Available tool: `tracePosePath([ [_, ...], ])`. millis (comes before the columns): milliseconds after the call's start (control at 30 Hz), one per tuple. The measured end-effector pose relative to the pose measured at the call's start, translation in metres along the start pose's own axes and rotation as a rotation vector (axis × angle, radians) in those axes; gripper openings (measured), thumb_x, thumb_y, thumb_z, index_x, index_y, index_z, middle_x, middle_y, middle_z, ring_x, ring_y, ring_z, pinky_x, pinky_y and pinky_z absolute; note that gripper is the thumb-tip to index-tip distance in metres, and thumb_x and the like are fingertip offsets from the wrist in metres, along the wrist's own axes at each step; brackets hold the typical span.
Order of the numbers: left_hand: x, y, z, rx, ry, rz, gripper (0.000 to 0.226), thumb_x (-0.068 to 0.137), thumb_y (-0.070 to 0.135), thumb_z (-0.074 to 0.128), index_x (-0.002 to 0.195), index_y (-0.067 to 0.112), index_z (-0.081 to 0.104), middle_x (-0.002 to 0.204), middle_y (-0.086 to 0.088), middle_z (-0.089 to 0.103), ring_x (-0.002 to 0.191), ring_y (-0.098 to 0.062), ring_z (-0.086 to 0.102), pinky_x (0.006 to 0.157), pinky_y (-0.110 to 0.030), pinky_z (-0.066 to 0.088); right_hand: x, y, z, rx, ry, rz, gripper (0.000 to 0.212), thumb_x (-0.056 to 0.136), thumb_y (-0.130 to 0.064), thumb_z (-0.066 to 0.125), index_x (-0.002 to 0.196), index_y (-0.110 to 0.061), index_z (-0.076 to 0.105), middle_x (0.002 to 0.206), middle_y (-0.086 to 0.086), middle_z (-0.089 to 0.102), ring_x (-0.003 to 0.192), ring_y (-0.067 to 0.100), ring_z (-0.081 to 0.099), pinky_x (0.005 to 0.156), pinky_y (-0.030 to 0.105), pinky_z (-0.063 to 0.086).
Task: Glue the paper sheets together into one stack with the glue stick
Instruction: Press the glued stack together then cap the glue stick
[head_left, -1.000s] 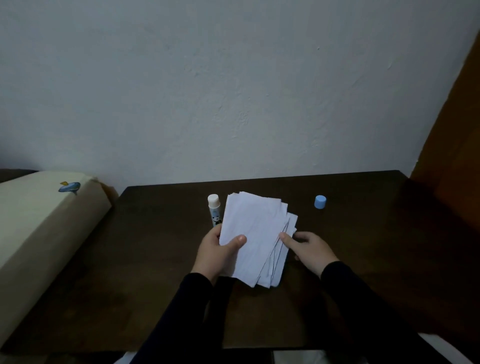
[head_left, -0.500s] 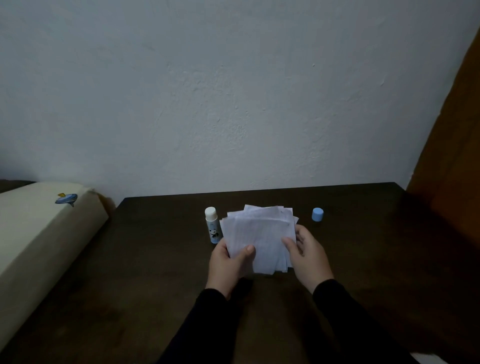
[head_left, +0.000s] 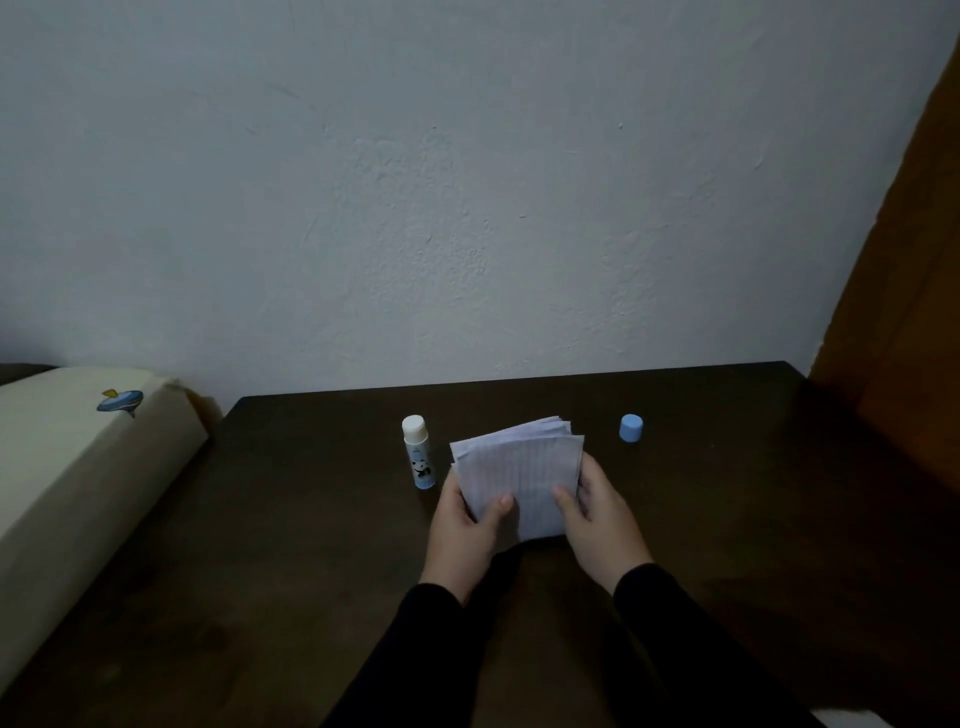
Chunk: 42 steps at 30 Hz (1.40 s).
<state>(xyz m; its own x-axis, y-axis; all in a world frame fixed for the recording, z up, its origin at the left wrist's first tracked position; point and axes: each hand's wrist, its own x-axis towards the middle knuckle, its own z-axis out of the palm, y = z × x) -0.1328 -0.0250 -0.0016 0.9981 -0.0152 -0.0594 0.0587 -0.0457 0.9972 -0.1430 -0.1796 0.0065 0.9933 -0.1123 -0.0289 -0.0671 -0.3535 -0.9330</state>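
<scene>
Hands (head_left: 467, 525) (head_left: 597, 514) gripping thin lined paper sheets (head_left: 519, 467)

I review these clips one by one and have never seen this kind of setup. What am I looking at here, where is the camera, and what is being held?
No machine here: a person wears a camera on the head, looking down at their own two hands. The left hand and right hand each hold the sides of a bundle of paper sheets above a dark table. An uncapped glue stick stands left of the sheets; its blue cap sits to their right. Nobody holds the glue.
</scene>
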Motion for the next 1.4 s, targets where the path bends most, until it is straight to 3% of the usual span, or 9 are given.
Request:
tracePosePath([
  [167, 0.004, -0.001, -0.006, 0.213, -0.033, 0.058, 0.045, 0.086, 0.021, 0.067, 0.118, 0.037, 0.041, 0.117, 0.015, 0.051, 0.106, -0.005, 0.051, 0.074, -0.023, 0.05, 0.001, 0.002, 0.0, 0.025, 0.019, 0.036, 0.049, 0.099, -0.021, 0.049, 0.144, -0.03, 0.034, 0.135, -0.004, 0.049, 0.126, 0.014, 0.046, 0.102, 0.04, 0.044],
  [300, 0.008, -0.003, -0.01, 0.407, -0.032, 0.087, 0.041, 0.087, 0.029, 0.066, 0.118, 0.04, 0.041, 0.122, 0.011, 0.048, 0.109, -0.005, 0.048, 0.092, -0.036, 0.05, 0.001, 0.002, 0.0, 0.05, 0.062, -0.004, 0.048, 0.099, -0.018, 0.047, 0.144, -0.031, 0.035, 0.129, -0.009, 0.049, 0.124, 0.012, 0.046, 0.104, 0.041, 0.044],
  [400, 0.007, -0.001, -0.011, 0.369, -0.083, 0.074, 0.04, 0.087, 0.029, 0.066, 0.112, 0.049, 0.041, 0.119, 0.015, 0.052, 0.111, -0.006, 0.051, 0.092, -0.038, 0.051, 0.004, 0.007, 0.0, 0.027, 0.092, 0.021, 0.045, 0.098, -0.02, 0.05, 0.14, -0.03, 0.041, 0.13, -0.006, 0.049, 0.122, 0.013, 0.048, 0.102, 0.041, 0.047],
  [500, 0.007, -0.002, -0.013, 0.348, -0.105, 0.034, 0.038, 0.088, 0.029, 0.065, 0.109, 0.052, 0.041, 0.112, 0.018, 0.055, 0.108, -0.005, 0.052, 0.093, -0.041, 0.051, 0.004, 0.011, 0.003, -0.062, 0.081, 0.019, 0.036, 0.098, -0.023, 0.051, 0.133, -0.028, 0.047, 0.121, -0.008, 0.051, 0.113, 0.008, 0.051, 0.094, 0.031, 0.048],
  [667, 0.005, -0.001, -0.015, 0.355, -0.061, 0.077, 0.032, 0.09, 0.029, 0.063, 0.115, 0.042, 0.047, 0.107, 0.019, 0.056, 0.105, -0.002, 0.054, 0.081, -0.024, 0.049, 0.002, 0.007, 0.003, -0.128, 0.079, -0.056, 0.036, 0.099, -0.025, 0.048, 0.135, -0.026, 0.045, 0.113, -0.013, 0.045, 0.108, 0.002, 0.046, 0.092, 0.025, 0.044],
  [800, 0.003, 0.0, -0.019, 0.344, -0.067, 0.059, 0.031, 0.089, 0.027, 0.064, 0.107, 0.045, 0.049, 0.104, 0.021, 0.057, 0.099, 0.003, 0.053, 0.072, -0.017, 0.046, 0.003, 0.009, 0.002, -0.088, -0.023, 0.019, 0.031, 0.097, -0.024, 0.053, 0.127, -0.03, 0.05, 0.115, -0.011, 0.05, 0.107, 0.004, 0.048, 0.095, 0.028, 0.044],
  [1067, 0.014, 0.002, -0.029, 0.343, 0.044, -0.005, 0.022, 0.084, 0.037, 0.069, 0.102, 0.029, 0.06, 0.1, 0.01, 0.064, 0.094, -0.005, 0.06, 0.083, -0.03, 0.053, 0.016, 0.003, -0.003, 0.025, -0.018, 0.029, 0.021, 0.093, -0.022, 0.06, 0.113, -0.026, 0.056, 0.108, -0.005, 0.061, 0.103, 0.011, 0.058, 0.091, 0.036, 0.052],
  [1200, 0.024, -0.005, -0.037, 0.398, 0.224, -0.102, 0.021, 0.09, 0.037, 0.062, 0.105, 0.023, 0.06, 0.097, 0.005, 0.062, 0.087, -0.006, 0.058, 0.071, -0.02, 0.046, 0.03, 0.005, -0.006, 0.022, -0.008, 0.075, 0.02, 0.094, -0.019, 0.06, 0.114, -0.021, 0.057, 0.105, -0.005, 0.061, 0.105, 0.014, 0.06, 0.09, 0.035, 0.051],
  [1400, 0.044, -0.015, -0.045, 0.404, 0.389, -0.102, 0.047, 0.087, 0.03, 0.068, 0.129, 0.016, 0.048, 0.127, -0.003, 0.053, 0.106, -0.013, 0.052, 0.089, -0.026, 0.042, 0.052, 0.014, -0.006, -0.118, -0.006, 0.138, 0.027, 0.094, -0.018, 0.059, 0.122, -0.018, 0.058, 0.103, -0.009, 0.058, 0.099, 0.008, 0.053, 0.087, 0.029, 0.044],
])
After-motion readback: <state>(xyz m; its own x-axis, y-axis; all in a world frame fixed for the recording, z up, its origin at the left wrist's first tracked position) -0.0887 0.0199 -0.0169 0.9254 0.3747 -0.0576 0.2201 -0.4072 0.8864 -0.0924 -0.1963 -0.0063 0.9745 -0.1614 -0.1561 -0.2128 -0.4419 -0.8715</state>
